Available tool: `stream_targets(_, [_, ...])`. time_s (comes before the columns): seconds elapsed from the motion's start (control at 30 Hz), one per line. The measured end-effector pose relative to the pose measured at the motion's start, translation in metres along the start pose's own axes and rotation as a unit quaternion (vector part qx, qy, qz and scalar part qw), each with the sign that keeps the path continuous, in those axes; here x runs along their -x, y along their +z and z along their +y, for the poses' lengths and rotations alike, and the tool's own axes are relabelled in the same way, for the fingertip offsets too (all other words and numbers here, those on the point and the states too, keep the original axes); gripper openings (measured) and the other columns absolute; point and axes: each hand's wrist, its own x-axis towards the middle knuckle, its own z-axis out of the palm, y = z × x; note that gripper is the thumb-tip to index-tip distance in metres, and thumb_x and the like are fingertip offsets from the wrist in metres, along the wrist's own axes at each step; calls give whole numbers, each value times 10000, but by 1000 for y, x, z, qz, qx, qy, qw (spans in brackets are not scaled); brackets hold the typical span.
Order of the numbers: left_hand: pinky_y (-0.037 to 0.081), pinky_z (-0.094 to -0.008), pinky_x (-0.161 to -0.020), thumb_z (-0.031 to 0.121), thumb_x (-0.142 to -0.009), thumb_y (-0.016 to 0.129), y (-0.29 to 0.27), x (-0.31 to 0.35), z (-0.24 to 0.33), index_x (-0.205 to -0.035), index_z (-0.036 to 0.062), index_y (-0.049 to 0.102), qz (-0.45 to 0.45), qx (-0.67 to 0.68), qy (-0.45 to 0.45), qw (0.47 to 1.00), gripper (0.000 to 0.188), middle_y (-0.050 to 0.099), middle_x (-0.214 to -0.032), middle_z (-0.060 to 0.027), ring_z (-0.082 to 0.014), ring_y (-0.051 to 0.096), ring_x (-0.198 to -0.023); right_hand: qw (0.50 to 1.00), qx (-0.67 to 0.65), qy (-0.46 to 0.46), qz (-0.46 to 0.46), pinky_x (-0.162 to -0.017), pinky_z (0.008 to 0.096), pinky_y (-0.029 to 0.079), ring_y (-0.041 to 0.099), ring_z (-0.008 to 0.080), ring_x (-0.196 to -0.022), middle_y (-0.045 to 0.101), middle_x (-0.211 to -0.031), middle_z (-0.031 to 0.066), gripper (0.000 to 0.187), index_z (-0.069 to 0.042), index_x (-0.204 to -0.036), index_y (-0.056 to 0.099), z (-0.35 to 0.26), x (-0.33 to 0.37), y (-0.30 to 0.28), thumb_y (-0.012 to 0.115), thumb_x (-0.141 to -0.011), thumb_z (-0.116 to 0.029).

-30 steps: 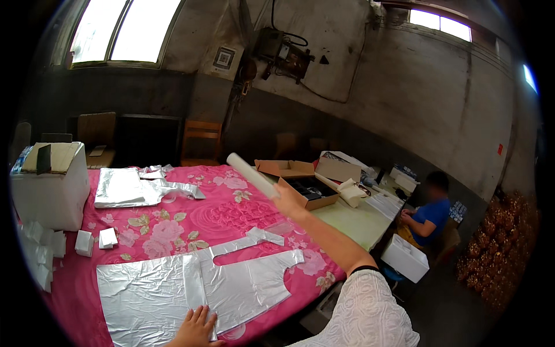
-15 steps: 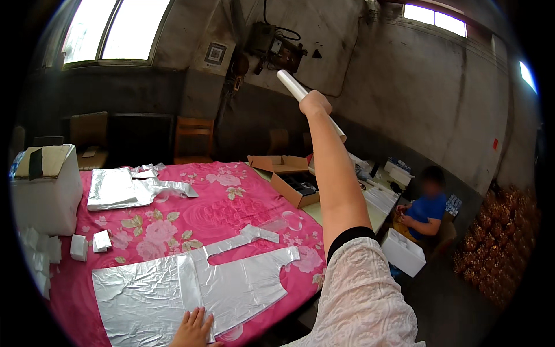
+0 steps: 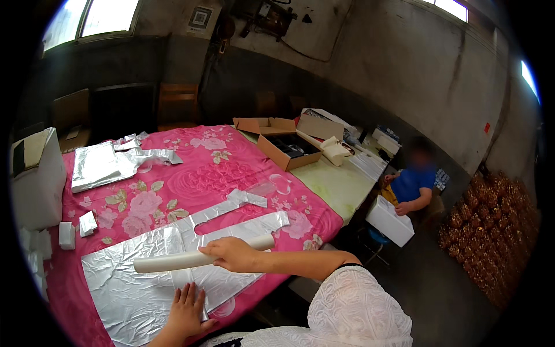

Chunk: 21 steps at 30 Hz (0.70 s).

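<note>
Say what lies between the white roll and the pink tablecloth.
Mostly silver sheeting, spread on the pink tablecloth beneath the white roll; the head view shows it.

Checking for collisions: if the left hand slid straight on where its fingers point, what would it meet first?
Probably the white roll, which the right hand holds across that line. Its height is unclear, so the left hand, on the silver plastic, might pass underneath.

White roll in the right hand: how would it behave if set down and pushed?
The white roll would probably roll, being long and round. It seems fairly stiff: both ends stick out past the right hand with little droop. Its smooth-looking side may slip.
</note>
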Motion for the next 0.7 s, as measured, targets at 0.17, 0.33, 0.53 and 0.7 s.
stream_targets(0.17, [196,-596,-1042,621,-685,590,0,5,8,-1306,-54,378,-5,15,-16,1000,941,319,-1357,-337,-482,284,-1282,996,-30,-72,-35,-753,413,454,588,303,-877,605,-1002,99,560,-86,-1214,534,0,-6,40,699,-678,-79])
stream_targets(0.33, [168,-595,-1049,686,-695,518,2,1,20,-1300,-81,359,-19,6,-39,999,989,282,-1376,-348,-491,244,-1300,995,-72,-65,17,-745,410,476,601,309,-872,624,-936,110,517,-61,-1142,589,11,-11,59,710,-640,-87])
stream_targets(0.53, [150,-563,-1076,565,-651,651,-5,2,20,-1312,-61,366,-33,26,-53,998,954,256,-1398,-337,-452,218,-1330,993,-115,-17,-25,-806,397,472,593,324,-932,619,-1026,139,510,-49,-1183,566,25,-6,77,674,-685,-69])
stream_targets(0.7, [115,-531,-1101,554,-661,645,-12,6,18,-1359,-74,271,-55,-18,-59,997,1011,190,-1434,-319,-444,168,-1352,994,-110,1,-19,-838,387,456,581,310,-954,610,-1037,131,525,-46,-1198,554,55,0,71,677,-689,-77])
